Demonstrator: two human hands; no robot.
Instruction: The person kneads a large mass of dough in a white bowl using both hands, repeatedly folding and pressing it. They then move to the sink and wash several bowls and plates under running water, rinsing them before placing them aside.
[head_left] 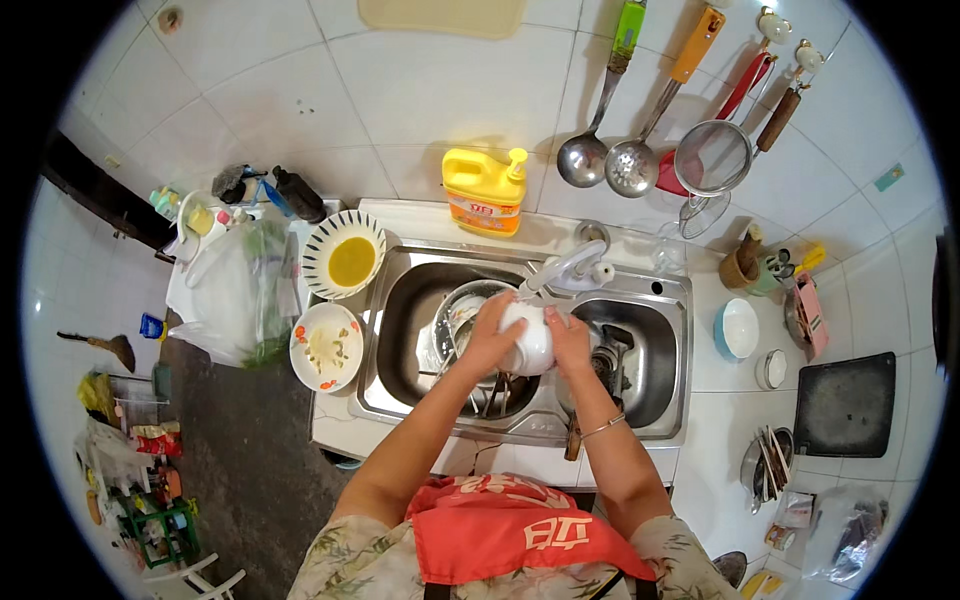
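Observation:
A white bowl (533, 345) is tilted under the white tap (572, 268), above the divider of the double sink (372, 388). Both my hands grip it. My left hand (490, 335) wraps its left side, and my right hand (570, 343) closes on its right side. Behind my left hand, a metal basin (447, 312) with dishes in it sits in the left sink. Chopsticks or utensil handles stick out beneath the bowl. In the right sink a dark-handled metal utensil or pan lies partly hidden by my right forearm.
Left of the sink stand a striped bowl of yellow liquid (318, 232) and a plate with scraps (318, 375). A yellow detergent jug (483, 190) is behind the sink. Ladles (583, 160) hang on the wall. A blue-white bowl (738, 328) and a black cutting board (846, 405) are at the right.

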